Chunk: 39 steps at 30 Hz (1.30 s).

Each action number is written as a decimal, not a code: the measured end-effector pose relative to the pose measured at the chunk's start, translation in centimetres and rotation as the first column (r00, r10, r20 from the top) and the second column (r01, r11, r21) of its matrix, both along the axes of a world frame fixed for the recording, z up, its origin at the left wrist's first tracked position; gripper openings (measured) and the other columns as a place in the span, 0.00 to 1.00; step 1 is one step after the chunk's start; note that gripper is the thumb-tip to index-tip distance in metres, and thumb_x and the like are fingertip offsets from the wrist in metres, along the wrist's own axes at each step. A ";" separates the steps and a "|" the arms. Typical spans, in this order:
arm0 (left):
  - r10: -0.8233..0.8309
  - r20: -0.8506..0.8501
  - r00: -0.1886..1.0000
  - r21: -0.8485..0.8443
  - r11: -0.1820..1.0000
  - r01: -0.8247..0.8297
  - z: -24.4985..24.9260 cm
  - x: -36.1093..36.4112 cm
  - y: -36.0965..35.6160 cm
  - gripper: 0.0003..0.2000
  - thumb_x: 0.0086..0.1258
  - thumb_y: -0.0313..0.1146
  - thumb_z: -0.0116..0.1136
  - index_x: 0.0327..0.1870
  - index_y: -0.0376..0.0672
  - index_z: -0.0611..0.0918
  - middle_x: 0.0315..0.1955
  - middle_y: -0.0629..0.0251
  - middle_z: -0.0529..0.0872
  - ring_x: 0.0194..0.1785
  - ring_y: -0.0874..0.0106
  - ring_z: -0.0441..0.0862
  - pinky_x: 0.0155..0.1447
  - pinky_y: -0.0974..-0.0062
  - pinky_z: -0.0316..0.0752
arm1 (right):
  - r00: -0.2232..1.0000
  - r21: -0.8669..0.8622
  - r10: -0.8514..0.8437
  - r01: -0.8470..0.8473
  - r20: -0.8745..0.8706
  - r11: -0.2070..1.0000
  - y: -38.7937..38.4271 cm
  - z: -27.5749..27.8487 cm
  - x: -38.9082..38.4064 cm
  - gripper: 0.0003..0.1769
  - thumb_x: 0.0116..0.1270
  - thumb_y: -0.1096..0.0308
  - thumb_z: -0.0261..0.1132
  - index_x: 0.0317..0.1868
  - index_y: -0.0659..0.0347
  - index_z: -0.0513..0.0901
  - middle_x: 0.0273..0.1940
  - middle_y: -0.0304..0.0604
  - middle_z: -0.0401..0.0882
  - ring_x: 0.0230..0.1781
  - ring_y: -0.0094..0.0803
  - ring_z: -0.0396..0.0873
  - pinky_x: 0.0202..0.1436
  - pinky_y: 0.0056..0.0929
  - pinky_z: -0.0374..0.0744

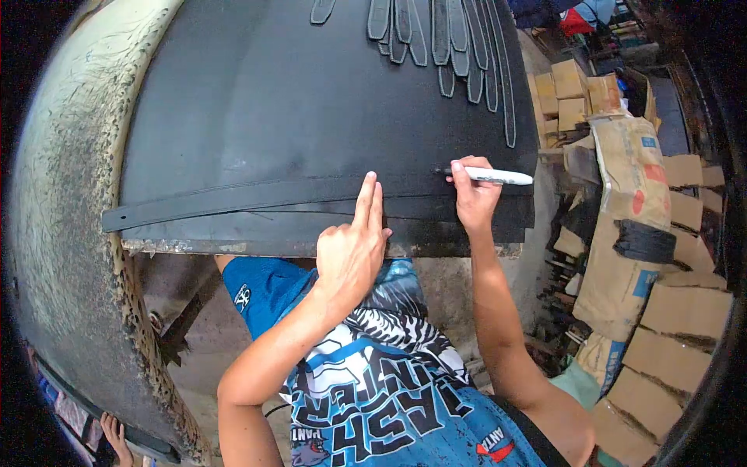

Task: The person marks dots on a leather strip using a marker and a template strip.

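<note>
The person is leaning over a large black sheet point(296, 101) that is lying across a worn, stained surface point(62, 194) and filling the upper middle of the frame. A long black strip point(233, 198) is running across the sheet's near part, from the left edge of the sheet toward centre right. The left hand point(350, 253), at the centre of the frame, is pressing down on this strip with its index and middle fingers point(369, 198) stretched out flat together, while the others are curling into the palm and gripping nothing. The right hand point(473, 194), just right of centre, is closing its fingers around a white marker point(498, 177). The marker is lying nearly level, its dark tip pointing left and touching the sheet just beside the strip's right end, and its white barrel is sticking out toward the sheet's right edge. A bunch of cut black pieces point(443, 39) is resting on the sheet at the top of the frame. Cardboard boxes point(685, 311) and paper sacks point(630, 226) are piling up along the right side. At the lower left corner, another person's hand point(115, 436) is showing under the surface's edge.
</note>
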State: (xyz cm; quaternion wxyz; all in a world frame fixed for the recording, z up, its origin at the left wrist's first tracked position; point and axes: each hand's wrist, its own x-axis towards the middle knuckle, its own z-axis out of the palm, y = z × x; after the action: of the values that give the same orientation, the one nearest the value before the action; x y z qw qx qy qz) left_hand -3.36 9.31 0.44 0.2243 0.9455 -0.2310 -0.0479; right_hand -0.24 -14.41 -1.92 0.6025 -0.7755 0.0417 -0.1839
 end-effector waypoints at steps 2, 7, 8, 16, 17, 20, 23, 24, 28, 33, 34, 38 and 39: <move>0.018 -0.038 0.999 -0.015 1.000 -0.018 0.4 0.1 -0.7 0.37 0.64 0.43 0.68 0.71 0.32 0.69 0.77 0.57 0.63 0.25 0.64 0.86 0.29 0.70 0.80 | 1.000 -0.021 -0.014 0.015 0.023 1.000 -0.5 -0.7 -0.1 0.04 0.70 0.77 0.67 0.37 0.64 0.80 0.32 0.37 0.79 0.31 0.19 0.78 0.36 0.21 0.83; -0.066 -0.058 0.996 -0.087 0.994 0.061 0.0 0.3 -4.6 0.40 0.61 0.46 0.71 0.71 0.31 0.69 0.76 0.55 0.66 0.25 0.63 0.87 0.31 0.69 0.82 | 0.992 0.107 -0.121 0.115 0.047 0.988 -0.9 -1.0 0.1 0.04 0.72 0.74 0.67 0.38 0.63 0.80 0.31 0.36 0.80 0.31 0.19 0.79 0.35 0.21 0.81; -0.084 -0.067 0.994 -0.093 0.993 0.078 -0.1 0.5 -5.4 0.40 0.61 0.46 0.71 0.71 0.32 0.69 0.76 0.55 0.65 0.25 0.63 0.87 0.31 0.69 0.82 | 0.992 0.091 -0.120 0.117 0.034 0.989 -1.0 -1.0 0.0 0.04 0.72 0.74 0.67 0.38 0.63 0.80 0.31 0.36 0.79 0.30 0.19 0.79 0.35 0.21 0.81; -0.065 -0.039 0.997 0.003 0.998 0.065 0.3 0.6 -1.7 0.39 0.62 0.44 0.70 0.73 0.38 0.68 0.78 0.63 0.64 0.25 0.64 0.87 0.29 0.69 0.81 | 1.000 -0.054 0.000 -0.001 -0.018 0.999 -1.1 -1.1 -0.4 0.06 0.71 0.75 0.67 0.36 0.63 0.78 0.34 0.37 0.79 0.29 0.18 0.75 0.34 0.20 0.78; -0.061 -0.036 0.997 0.003 0.998 0.061 0.3 0.5 -1.4 0.39 0.63 0.44 0.69 0.73 0.38 0.68 0.78 0.63 0.64 0.26 0.64 0.87 0.29 0.69 0.81 | 1.000 -0.072 0.005 -0.006 -0.022 0.997 -1.1 -1.2 -0.4 0.05 0.71 0.76 0.67 0.36 0.63 0.78 0.33 0.36 0.79 0.29 0.18 0.75 0.33 0.20 0.78; -0.050 -0.050 0.997 0.004 0.999 0.051 0.3 0.3 -1.4 0.38 0.64 0.43 0.69 0.74 0.37 0.68 0.78 0.62 0.63 0.26 0.63 0.87 0.29 0.69 0.81 | 0.999 -0.102 0.037 -0.036 0.010 0.994 -1.1 -1.7 -0.2 0.05 0.71 0.77 0.67 0.36 0.63 0.78 0.33 0.36 0.79 0.29 0.18 0.75 0.33 0.20 0.76; -0.048 -0.067 0.997 -0.013 0.999 0.047 0.2 0.3 -1.5 0.38 0.64 0.43 0.68 0.74 0.37 0.68 0.78 0.62 0.63 0.26 0.62 0.87 0.29 0.68 0.81 | 0.999 -0.088 0.043 -0.043 0.006 0.995 -1.1 -1.6 -0.3 0.05 0.70 0.79 0.66 0.36 0.62 0.78 0.33 0.36 0.79 0.29 0.18 0.75 0.32 0.20 0.75; -0.048 -0.066 0.997 -0.012 0.999 0.048 0.2 0.3 -1.5 0.38 0.64 0.43 0.68 0.74 0.37 0.68 0.78 0.62 0.63 0.26 0.62 0.87 0.29 0.68 0.81 | 0.999 -0.076 0.041 -0.042 -0.004 0.996 -1.0 -1.5 -0.3 0.05 0.70 0.79 0.66 0.36 0.62 0.78 0.33 0.36 0.79 0.29 0.18 0.74 0.32 0.20 0.75; -0.050 -0.071 0.996 -0.023 0.999 0.049 0.2 0.3 -1.4 0.38 0.65 0.43 0.68 0.74 0.36 0.67 0.78 0.62 0.62 0.26 0.61 0.87 0.29 0.68 0.81 | 0.999 -0.061 0.007 -0.005 0.036 0.998 -0.5 -1.4 -0.2 0.06 0.70 0.77 0.68 0.35 0.62 0.78 0.29 0.33 0.77 0.28 0.15 0.70 0.29 0.20 0.69; -0.052 -0.071 0.996 -0.032 0.998 0.050 0.2 0.3 -1.3 0.39 0.65 0.43 0.68 0.74 0.36 0.67 0.79 0.61 0.62 0.26 0.61 0.86 0.29 0.68 0.81 | 0.995 -0.075 -0.053 0.060 0.089 0.995 -0.7 -1.5 -0.1 0.08 0.69 0.80 0.66 0.34 0.61 0.75 0.30 0.33 0.75 0.28 0.16 0.68 0.30 0.21 0.68; -0.053 -0.066 0.996 -0.036 0.998 0.051 0.2 0.3 -1.3 0.39 0.64 0.42 0.68 0.74 0.36 0.67 0.79 0.61 0.61 0.26 0.61 0.86 0.29 0.68 0.81 | 0.995 -0.114 -0.053 0.062 0.080 0.992 -0.8 -1.6 -0.3 0.08 0.69 0.80 0.66 0.34 0.61 0.75 0.29 0.33 0.75 0.28 0.16 0.68 0.31 0.21 0.68; -0.054 -0.067 0.996 -0.035 0.998 0.051 0.1 0.3 -1.3 0.39 0.64 0.42 0.69 0.74 0.36 0.67 0.79 0.61 0.61 0.25 0.61 0.86 0.29 0.68 0.81 | 0.997 -0.118 -0.007 0.016 0.075 0.993 -0.8 -1.5 -0.2 0.09 0.69 0.81 0.66 0.34 0.61 0.75 0.29 0.33 0.75 0.29 0.16 0.68 0.31 0.21 0.68; -0.053 -0.065 0.996 -0.037 0.998 0.051 0.1 0.3 -1.3 0.39 0.64 0.42 0.69 0.74 0.36 0.67 0.79 0.61 0.61 0.25 0.61 0.86 0.29 0.68 0.81 | 0.996 -0.130 0.011 0.001 0.087 0.992 -0.9 -1.6 -0.1 0.09 0.69 0.81 0.66 0.34 0.61 0.75 0.30 0.33 0.75 0.28 0.16 0.68 0.31 0.21 0.68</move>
State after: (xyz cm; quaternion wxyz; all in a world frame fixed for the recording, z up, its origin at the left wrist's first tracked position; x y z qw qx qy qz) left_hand -3.09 8.01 0.51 0.2473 0.9329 -0.2490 -0.0808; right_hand -0.35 -15.30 -3.53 0.5527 -0.8042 0.0012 -0.2185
